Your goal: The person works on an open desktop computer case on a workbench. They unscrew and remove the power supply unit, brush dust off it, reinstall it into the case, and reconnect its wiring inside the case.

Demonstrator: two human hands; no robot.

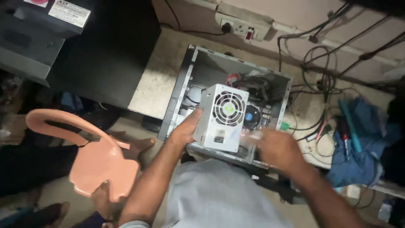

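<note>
A grey metal power supply unit (223, 116) with a round fan grille stands tilted over an open computer case (185, 80) lying on its side on a table. My left hand (185, 128) grips the unit's left side. My right hand (276, 147), blurred, is just to the right of the unit at its lower corner, fingers apart, with nothing clearly held. Inside the case I see a blue round fan (252, 117) and bundled cables (234, 79).
A pink plastic chair (99, 162) stands at lower left, with other people's feet (139, 143) near it. Loose wires (320, 76) and a wall socket (242, 27) lie behind the case. A blue cloth with screwdrivers (358, 135) lies at right. A dark box (42, 25) sits upper left.
</note>
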